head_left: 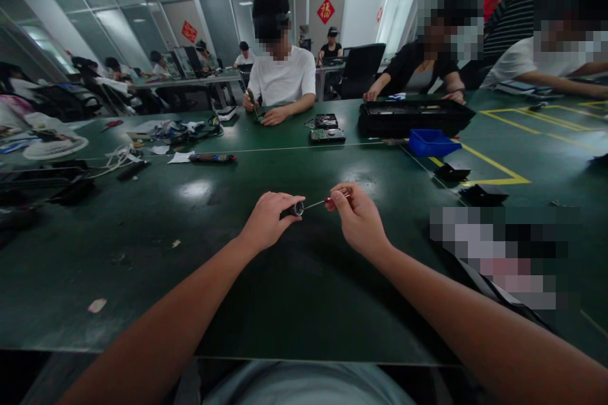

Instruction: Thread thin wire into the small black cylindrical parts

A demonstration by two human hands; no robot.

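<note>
You hold a small, dark, round piece in front of you, just above the middle of the near half of the table. It looks like a short black cylinder, and its ringed, glassy or metallic end, with a paler rim, faces toward your right. Your left hand pinches it between the thumb below and the fingers above. Your right hand grips a thin screwdriver-like tool, thumb and fingers pressed together around its reddish handle; its slim, bright shaft points left to the rim of the piece, though whether the tip goes inside is too small to tell. The table is dark green and slightly shiny, with small scraps on your left. Farther left lie tangled cables and a dark pen-like tool with a red end. Ahead sit two circuit-board-like parts; to the right are a long black tray, a blue bin and yellow tape lines. Across the table, a person in a white T-shirt works by hand. Behind, glass partitions carry red diamond-shaped decorations.
</note>
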